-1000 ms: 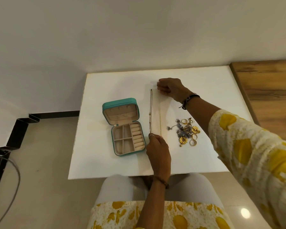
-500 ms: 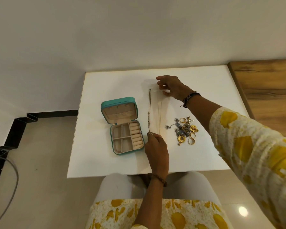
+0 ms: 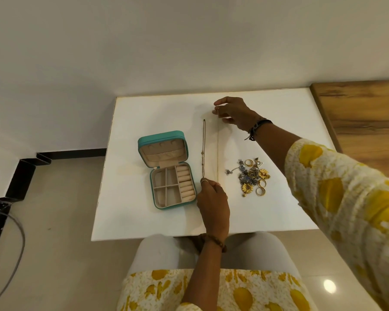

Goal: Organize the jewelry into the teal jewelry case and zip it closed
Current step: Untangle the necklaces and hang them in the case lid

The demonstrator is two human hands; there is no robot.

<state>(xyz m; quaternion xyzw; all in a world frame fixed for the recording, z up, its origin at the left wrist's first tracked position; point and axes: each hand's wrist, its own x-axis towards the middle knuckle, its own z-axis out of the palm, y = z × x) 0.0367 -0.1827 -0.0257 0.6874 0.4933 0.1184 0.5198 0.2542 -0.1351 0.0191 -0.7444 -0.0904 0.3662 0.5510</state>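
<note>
The teal jewelry case (image 3: 166, 140) lies open on the white table (image 3: 144, 113), its beige compartments empty. Just right of it a gold necklace (image 3: 203, 149) lies straight, running away from me. A second, very thin chain (image 3: 217, 151) stretches parallel to it between my hands. My right hand (image 3: 233, 112) pinches its far end a little above the table. My left hand (image 3: 213, 203) rests on the table and pinches the near end, right by the near end of the gold necklace. A pile of gold rings and silver and gold earrings (image 3: 253, 176) lies further right.
A wooden surface (image 3: 364, 113) adjoins the table on the right. A white wall runs behind the table. On the floor at left are a black metal frame (image 3: 20, 173) and a grey cable (image 3: 14, 239). My lap is at the table's near edge.
My right hand has risen off the table at the far end, its fingers now spread with the thin chain pinched at the tips. My left hand has stayed in place.
</note>
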